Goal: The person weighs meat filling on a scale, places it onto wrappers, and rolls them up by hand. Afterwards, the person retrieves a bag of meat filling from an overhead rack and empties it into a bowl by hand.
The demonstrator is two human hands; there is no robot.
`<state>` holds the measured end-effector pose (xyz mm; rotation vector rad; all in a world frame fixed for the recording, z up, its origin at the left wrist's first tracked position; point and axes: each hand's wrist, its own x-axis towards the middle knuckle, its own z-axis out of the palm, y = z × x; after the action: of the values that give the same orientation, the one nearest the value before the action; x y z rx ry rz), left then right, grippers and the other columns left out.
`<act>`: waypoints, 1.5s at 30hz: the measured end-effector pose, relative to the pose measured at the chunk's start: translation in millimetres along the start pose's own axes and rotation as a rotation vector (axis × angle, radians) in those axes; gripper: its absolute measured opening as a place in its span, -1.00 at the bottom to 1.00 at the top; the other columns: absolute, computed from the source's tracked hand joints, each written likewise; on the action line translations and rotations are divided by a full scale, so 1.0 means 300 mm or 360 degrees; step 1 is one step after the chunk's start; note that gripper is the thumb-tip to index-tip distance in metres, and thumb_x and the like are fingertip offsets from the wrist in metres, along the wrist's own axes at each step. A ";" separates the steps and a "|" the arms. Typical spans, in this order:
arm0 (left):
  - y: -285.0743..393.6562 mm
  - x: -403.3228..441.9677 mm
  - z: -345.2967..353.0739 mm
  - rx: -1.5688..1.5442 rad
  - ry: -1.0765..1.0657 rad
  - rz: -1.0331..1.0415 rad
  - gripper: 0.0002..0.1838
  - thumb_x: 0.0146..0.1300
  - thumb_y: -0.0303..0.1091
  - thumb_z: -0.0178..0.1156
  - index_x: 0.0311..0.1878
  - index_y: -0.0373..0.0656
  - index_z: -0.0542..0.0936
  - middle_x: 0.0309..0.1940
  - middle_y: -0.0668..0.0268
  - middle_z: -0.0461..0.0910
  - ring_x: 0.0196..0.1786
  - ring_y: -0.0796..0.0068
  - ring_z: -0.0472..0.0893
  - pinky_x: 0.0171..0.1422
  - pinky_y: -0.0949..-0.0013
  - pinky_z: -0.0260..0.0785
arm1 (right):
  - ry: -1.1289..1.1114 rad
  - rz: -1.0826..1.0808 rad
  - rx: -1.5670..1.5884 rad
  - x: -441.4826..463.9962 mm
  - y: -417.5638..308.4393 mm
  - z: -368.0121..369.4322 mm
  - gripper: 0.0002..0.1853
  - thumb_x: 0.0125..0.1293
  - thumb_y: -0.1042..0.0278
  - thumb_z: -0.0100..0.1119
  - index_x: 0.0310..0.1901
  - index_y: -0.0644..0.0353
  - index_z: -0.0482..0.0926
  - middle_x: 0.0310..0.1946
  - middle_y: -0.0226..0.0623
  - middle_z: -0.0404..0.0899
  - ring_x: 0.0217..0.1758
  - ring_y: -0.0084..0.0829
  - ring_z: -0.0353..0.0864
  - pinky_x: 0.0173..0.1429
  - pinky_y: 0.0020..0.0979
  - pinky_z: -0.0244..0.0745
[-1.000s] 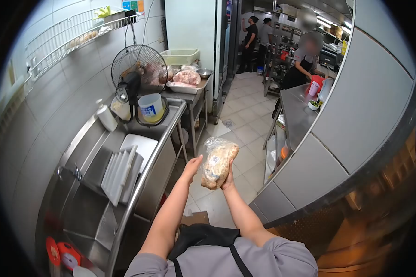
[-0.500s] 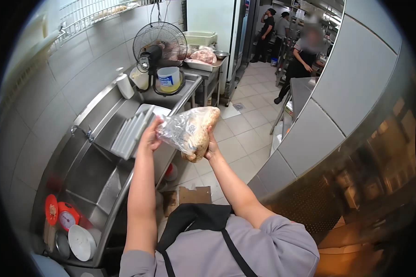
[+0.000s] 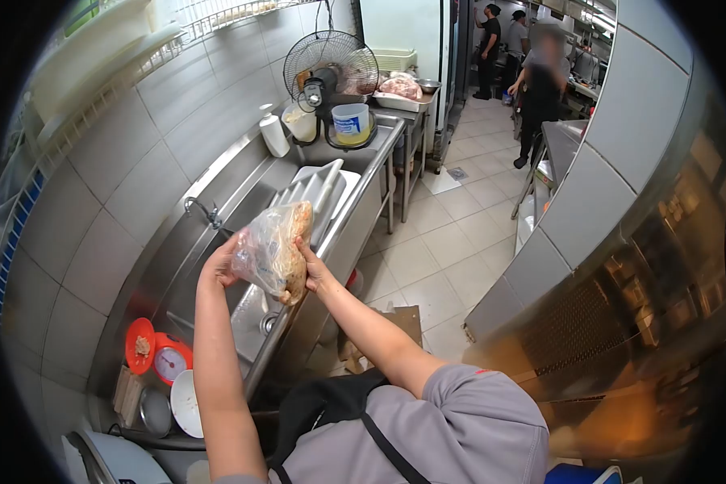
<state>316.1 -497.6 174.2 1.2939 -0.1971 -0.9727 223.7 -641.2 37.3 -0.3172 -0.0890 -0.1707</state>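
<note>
A clear plastic bag of pale, brownish food (image 3: 286, 250) is held up over the steel sink (image 3: 254, 323). My left hand (image 3: 223, 262) grips the loose plastic on the bag's left side. On its right side my right hand (image 3: 313, 268) holds the filled part, thumb against the plastic. What exactly the food is cannot be told. Behind the bag, a grey ridged tray (image 3: 319, 189) leans in the sink.
A red scale (image 3: 172, 357), a red plate (image 3: 139, 345) and a white bowl (image 3: 185, 403) are at lower left. Beyond the sink stand a fan (image 3: 329, 68) and a labelled tub (image 3: 351, 123). A person in a black apron (image 3: 543, 93) stands across the floor.
The bag has moved left from above the floor to over the sink. My left hand, earlier apart from the bag, has taken hold of its plastic. The view has turned left.
</note>
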 end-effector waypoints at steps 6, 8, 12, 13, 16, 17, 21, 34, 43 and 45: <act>-0.036 0.026 -0.130 0.0146 -0.0003 -0.0156 -0.72 0.12 -0.24 0.24 -0.17 -0.19 0.52 -0.31 0.27 0.61 -0.31 0.37 0.61 -0.16 0.24 0.49 | -0.0034 0.0030 -0.0024 0.036 0.153 0.005 -0.38 0.17 0.00 0.19 0.16 0.22 0.30 0.02 -0.17 0.48 0.06 -0.29 0.49 0.16 -0.21 0.40; -0.053 0.056 -0.154 0.0006 -0.0126 -0.0196 -0.71 0.16 -0.22 0.20 -0.15 -0.22 0.51 -0.25 0.24 0.60 -0.22 0.33 0.62 -0.08 0.20 0.48 | -0.0028 0.0017 -0.0053 0.048 0.164 0.014 -0.40 0.18 0.01 0.17 0.15 0.22 0.31 0.01 -0.17 0.48 0.05 -0.30 0.50 0.15 -0.23 0.42; -0.072 0.073 -0.168 -0.0190 -0.0110 0.0052 -0.75 0.18 -0.28 0.19 -0.16 -0.23 0.51 -0.33 0.24 0.58 -0.30 0.39 0.60 -0.19 0.33 0.48 | 0.0044 0.0010 -0.0106 0.085 0.189 0.009 -0.41 0.20 0.00 0.14 0.15 0.22 0.31 0.01 -0.18 0.49 0.04 -0.31 0.50 0.14 -0.26 0.42; -0.087 0.113 -0.195 -0.0223 -0.0043 0.0143 -0.76 0.19 -0.26 0.18 -0.19 -0.23 0.51 -0.36 0.26 0.58 -0.33 0.41 0.59 -0.21 0.35 0.48 | 0.0041 0.0007 -0.0120 0.101 0.187 0.002 -0.41 0.21 0.00 0.14 0.15 0.22 0.31 0.01 -0.18 0.48 0.04 -0.31 0.51 0.14 -0.26 0.42; -0.074 0.144 -0.210 -0.0321 0.0169 0.0200 -0.79 0.20 -0.25 0.17 -0.28 -0.21 0.51 -0.48 0.32 0.53 -0.46 0.48 0.53 -0.35 0.41 0.44 | 0.0098 0.0022 -0.0099 0.129 0.205 -0.012 -0.40 0.20 -0.01 0.14 0.15 0.22 0.30 0.03 -0.18 0.47 0.06 -0.31 0.49 0.16 -0.25 0.40; -0.065 0.139 -0.203 -0.0351 0.0242 0.0177 -0.80 0.21 -0.24 0.16 -0.32 -0.20 0.51 -0.53 0.35 0.51 -0.52 0.51 0.51 -0.41 0.43 0.42 | 0.0092 0.0058 -0.0079 0.135 0.215 -0.017 -0.38 0.19 -0.01 0.16 0.17 0.21 0.29 0.02 -0.18 0.47 0.06 -0.31 0.49 0.15 -0.24 0.40; -0.043 0.168 -0.203 -0.0534 0.0169 0.0240 -0.71 0.20 -0.11 0.16 -0.50 -0.09 0.46 -0.74 0.44 0.36 -0.75 0.57 0.34 -0.70 0.49 0.18 | 0.0084 0.0166 -0.0131 0.162 0.237 -0.042 -0.34 0.18 -0.01 0.18 0.23 0.10 0.20 0.04 -0.24 0.44 0.07 -0.32 0.46 0.14 -0.21 0.39; -0.072 0.264 -0.205 -0.0175 0.0851 0.0830 -0.78 0.04 -0.37 0.29 -0.29 -0.24 0.51 -0.53 0.30 0.48 -0.55 0.41 0.49 -0.47 0.31 0.34 | 0.0327 0.0242 -0.1696 0.276 0.018 0.055 -0.46 0.20 -0.14 0.03 0.03 0.14 0.43 -0.07 -0.29 0.44 0.03 -0.42 0.40 -0.13 -0.31 0.38; -0.135 0.324 -0.113 -0.0057 0.0838 0.0971 -0.91 0.06 -0.49 0.18 -0.38 -0.21 0.46 -0.47 0.28 0.52 -0.46 0.45 0.54 -0.48 0.40 0.36 | 0.0258 0.0425 -0.1850 0.385 -0.014 0.254 -0.04 -0.06 -0.50 0.05 -0.19 0.56 0.50 -0.26 0.12 0.51 -0.25 -0.06 0.59 -0.24 -0.08 0.53; -0.137 0.341 -0.106 0.0292 0.0968 0.1085 -0.95 0.10 -0.48 0.12 -0.38 -0.21 0.46 -0.49 0.30 0.52 -0.47 0.51 0.52 -0.49 0.41 0.33 | 0.0258 0.0353 -0.2130 0.406 -0.014 0.251 -0.07 -0.07 -0.47 0.09 -0.25 0.57 0.52 -0.33 0.11 0.53 -0.30 -0.05 0.60 -0.30 -0.10 0.53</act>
<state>377.7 -544.5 89.3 1.4864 -0.2333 0.0321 337.8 -639.8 123.7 -1.6370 0.2424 -0.0098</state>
